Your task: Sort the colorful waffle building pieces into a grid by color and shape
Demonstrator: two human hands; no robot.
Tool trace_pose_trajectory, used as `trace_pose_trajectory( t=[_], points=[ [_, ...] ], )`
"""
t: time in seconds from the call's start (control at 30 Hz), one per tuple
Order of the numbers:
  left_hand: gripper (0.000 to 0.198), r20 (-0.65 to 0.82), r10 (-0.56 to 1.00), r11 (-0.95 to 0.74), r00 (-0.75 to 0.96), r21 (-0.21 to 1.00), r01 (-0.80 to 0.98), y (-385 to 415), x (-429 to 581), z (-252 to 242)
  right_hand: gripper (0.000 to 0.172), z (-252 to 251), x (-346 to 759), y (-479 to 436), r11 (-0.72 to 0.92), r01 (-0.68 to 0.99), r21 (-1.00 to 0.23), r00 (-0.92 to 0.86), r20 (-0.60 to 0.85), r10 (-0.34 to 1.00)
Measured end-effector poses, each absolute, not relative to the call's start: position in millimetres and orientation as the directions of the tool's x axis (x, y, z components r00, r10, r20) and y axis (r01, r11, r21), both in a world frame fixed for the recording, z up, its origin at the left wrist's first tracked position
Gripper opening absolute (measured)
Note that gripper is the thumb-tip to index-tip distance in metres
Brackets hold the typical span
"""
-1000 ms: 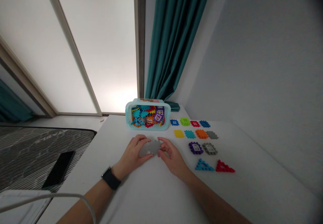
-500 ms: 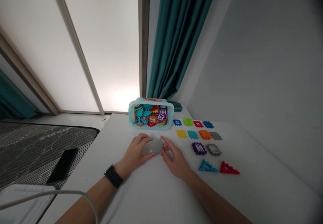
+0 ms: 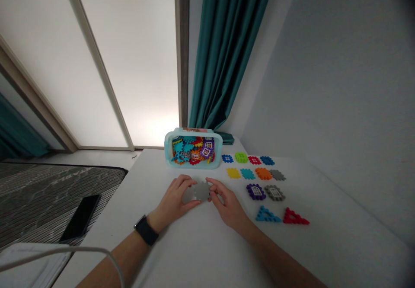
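Note:
Between my two hands is a grey building tile (image 3: 202, 191) with notched edges, just above or on the white table (image 3: 194, 244). My left hand (image 3: 177, 197), wearing a black watch (image 3: 146, 230) on its wrist, grips the tile's left side with thumb and fingers. My right hand (image 3: 227, 203) pinches the right edge. Beyond them stands a pale blue tub (image 3: 167, 149) full of colourful notched pieces. To the right lie rows of tiles, among them a purple window piece (image 3: 256, 191), a grey window piece (image 3: 275, 192), a blue triangle (image 3: 267, 214) and a red triangle (image 3: 295, 216).
Farther back on the right lie a yellow tile (image 3: 233, 173), an orange tile (image 3: 263, 174) and several others. A white cable (image 3: 81, 249) crosses the lower left near a white lid-like object (image 3: 29, 264). A black phone-like slab (image 3: 80, 217) lies left of the table.
Both hands keep hold of the grey tile, with the right fingers shifted slightly along its edge. The view has tilted a little; the tub and laid-out pieces stay in place.

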State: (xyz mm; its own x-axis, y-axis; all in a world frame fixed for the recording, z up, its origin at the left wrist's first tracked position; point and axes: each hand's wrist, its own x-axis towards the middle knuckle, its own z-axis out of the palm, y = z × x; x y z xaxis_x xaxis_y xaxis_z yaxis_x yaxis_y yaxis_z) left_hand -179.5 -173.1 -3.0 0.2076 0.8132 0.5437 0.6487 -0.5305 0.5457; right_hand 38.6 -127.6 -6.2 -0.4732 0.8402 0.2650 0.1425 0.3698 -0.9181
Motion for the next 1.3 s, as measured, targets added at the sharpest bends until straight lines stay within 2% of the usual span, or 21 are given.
trace_pose_trajectory(
  t=[0.17, 0.3, 0.37, 0.53, 0.73, 0.77, 0.9, 0.97, 1.07, 1.17, 1.23, 1.3],
  points=[
    [0.043, 0.52, 0.808, -0.561, 0.277, 0.537, 0.63, -175, -178, 0, 0.04, -2, 35, -128, 0.183, -0.012, -0.983, -0.467, 0.167, 0.869],
    [0.047, 0.488, 0.802, -0.577, 0.344, 0.485, 0.657, -176, -175, 0, 0.042, 1, 33, -126, 0.051, -0.036, -0.998, -0.462, 0.062, 0.885],
    [0.046, 0.484, 0.801, -0.576, 0.352, 0.465, 0.672, -176, -174, 0, 0.044, 2, 33, -125, 0.031, -0.03, -0.999, -0.46, 0.041, 0.887],
    [0.025, 0.526, 0.798, -0.558, 0.293, 0.462, 0.689, -174, -175, 1, 0.054, 4, 32, -127, 0.015, -0.043, -0.999, -0.467, 0.034, 0.884],
    [0.017, 0.539, 0.815, -0.52, 0.21, 0.523, 0.675, -177, -171, 5, 0.045, 5, 30, -132, 0.041, -0.04, -0.998, -0.39, 0.053, 0.919],
    [0.02, 0.531, 0.819, -0.518, 0.217, 0.523, 0.677, -177, -169, 6, 0.046, 5, 30, -132, 0.039, -0.047, -0.998, -0.364, 0.053, 0.93],
    [0.053, 0.508, 0.829, -0.504, 0.235, 0.496, 0.707, -179, -164, 3, 0.05, 0, 28, -132, 0.001, -0.085, -0.996, -0.312, 0.028, 0.95],
    [0.056, 0.512, 0.829, -0.495, 0.227, 0.481, 0.723, -178, -163, 1, 0.049, -3, 27, -133, -0.009, -0.087, -0.996, -0.32, 0.019, 0.947],
    [0.055, 0.529, 0.815, -0.509, 0.236, 0.459, 0.728, -177, -164, 0, 0.043, -4, 26, -133, 0.058, -0.083, -0.995, -0.322, 0.082, 0.943],
    [0.058, 0.534, 0.796, -0.547, 0.286, 0.432, 0.717, -177, -171, 3, 0.038, 0, 33, -131, 0.261, -0.001, -0.965, -0.355, 0.244, 0.903],
    [0.058, 0.53, 0.79, -0.564, 0.308, 0.429, 0.706, -176, -177, 5, 0.033, 5, 41, -129, 0.461, 0.112, -0.88, -0.441, 0.372, 0.817],
    [0.056, 0.52, 0.792, -0.569, 0.32, 0.439, 0.695, -176, -183, 7, 0.027, 10, 48, -127, 0.642, 0.178, -0.745, -0.583, 0.446, 0.679]
  ],
)
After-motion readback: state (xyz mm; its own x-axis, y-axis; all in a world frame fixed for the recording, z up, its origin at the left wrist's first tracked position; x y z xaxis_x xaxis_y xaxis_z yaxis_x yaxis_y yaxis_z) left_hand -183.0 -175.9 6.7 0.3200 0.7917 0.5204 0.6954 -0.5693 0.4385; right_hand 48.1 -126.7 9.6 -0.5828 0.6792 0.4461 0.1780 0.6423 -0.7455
